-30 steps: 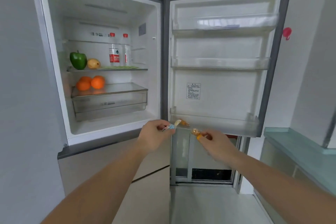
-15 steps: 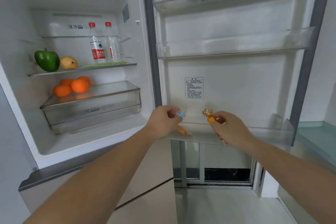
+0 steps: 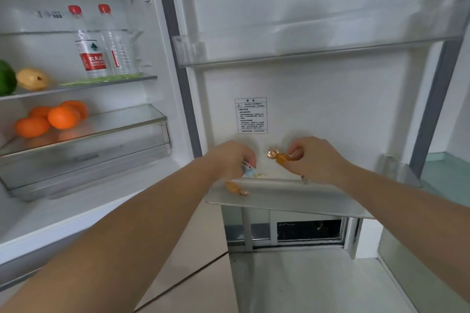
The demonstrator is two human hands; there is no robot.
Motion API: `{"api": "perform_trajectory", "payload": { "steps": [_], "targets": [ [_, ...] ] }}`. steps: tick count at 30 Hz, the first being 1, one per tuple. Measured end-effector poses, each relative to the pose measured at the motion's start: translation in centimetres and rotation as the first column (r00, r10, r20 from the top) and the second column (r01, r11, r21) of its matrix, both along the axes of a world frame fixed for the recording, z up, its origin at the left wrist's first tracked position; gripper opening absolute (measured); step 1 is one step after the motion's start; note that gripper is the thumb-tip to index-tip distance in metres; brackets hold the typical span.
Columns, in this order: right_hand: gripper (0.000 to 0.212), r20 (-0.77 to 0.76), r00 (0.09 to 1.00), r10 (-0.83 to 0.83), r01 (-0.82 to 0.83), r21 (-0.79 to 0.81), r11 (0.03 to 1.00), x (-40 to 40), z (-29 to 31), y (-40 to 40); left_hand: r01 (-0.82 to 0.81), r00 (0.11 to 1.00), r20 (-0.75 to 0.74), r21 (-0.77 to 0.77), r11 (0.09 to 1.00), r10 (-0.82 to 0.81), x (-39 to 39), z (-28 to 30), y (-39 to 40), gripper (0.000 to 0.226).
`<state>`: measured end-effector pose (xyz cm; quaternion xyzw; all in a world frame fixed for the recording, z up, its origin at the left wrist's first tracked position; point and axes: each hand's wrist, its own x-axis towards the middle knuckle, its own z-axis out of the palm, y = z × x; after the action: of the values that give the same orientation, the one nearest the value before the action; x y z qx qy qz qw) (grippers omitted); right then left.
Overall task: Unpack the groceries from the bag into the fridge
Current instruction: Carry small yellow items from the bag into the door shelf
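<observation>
The fridge stands open, and both my hands reach over the lowest door shelf [image 3: 292, 201]. My left hand [image 3: 229, 160] holds a small blue-wrapped candy [image 3: 248, 168] just above the shelf's left end. My right hand [image 3: 315, 157] pinches an orange candy with a gold twisted wrapper [image 3: 278, 157] above the shelf's middle. Another orange-wrapped candy [image 3: 235, 188] shows through the shelf's clear front, below my left hand. The grocery bag is out of view.
Inside the fridge, two water bottles [image 3: 92, 43], a yellow fruit [image 3: 33, 79] and a green pepper [image 3: 6, 80] stand on a glass shelf. Several oranges [image 3: 62, 117] lie on the crisper drawer's lid. The middle door shelf [image 3: 305, 51] hangs above my hands.
I have moved closer to the fridge door. Both hands rose from below the lowest door shelf to just over it, each still holding its candy.
</observation>
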<state>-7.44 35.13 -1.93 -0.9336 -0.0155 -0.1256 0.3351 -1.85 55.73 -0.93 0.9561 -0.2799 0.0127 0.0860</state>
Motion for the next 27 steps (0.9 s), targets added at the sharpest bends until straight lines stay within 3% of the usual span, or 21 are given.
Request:
{"api": "perform_trajectory", "payload": {
  "steps": [4, 7, 18, 23, 27],
  "targets": [
    [0.029, -0.117, 0.993, 0.003, -0.028, -0.216, 0.976, 1.5, -0.5, 0.4, 0.081, 0.996, -0.043, 0.137, 0.987, -0.076, 1.6, -0.2, -1.6, 0.039],
    [0.029, -0.188, 0.982, -0.002, -0.059, -0.318, 0.946, 2.6, -0.7, 0.8, 0.112, 0.987, -0.132, 0.156, 0.981, -0.091, 3.0, -0.7, -2.4, 0.037],
    [0.019, -0.316, 0.949, 0.023, -0.148, -0.378, 0.914, 5.1, -1.4, 3.9, 0.163, 0.973, -0.192, 0.173, 0.971, -0.129, 5.4, -2.6, -1.5, 0.023],
    [0.021, -0.384, 0.923, 0.010, -0.171, -0.387, 0.906, 5.4, -1.5, 4.0, 0.162, 0.968, -0.213, 0.134, 0.978, -0.131, 5.3, -2.8, -0.8, 0.028],
    [0.030, -0.417, 0.909, 0.016, -0.147, -0.284, 0.948, 5.5, -1.0, 3.3, 0.161, 0.974, -0.184, 0.127, 0.979, -0.136, 4.9, -1.4, -0.8, 0.033]
  ]
}}
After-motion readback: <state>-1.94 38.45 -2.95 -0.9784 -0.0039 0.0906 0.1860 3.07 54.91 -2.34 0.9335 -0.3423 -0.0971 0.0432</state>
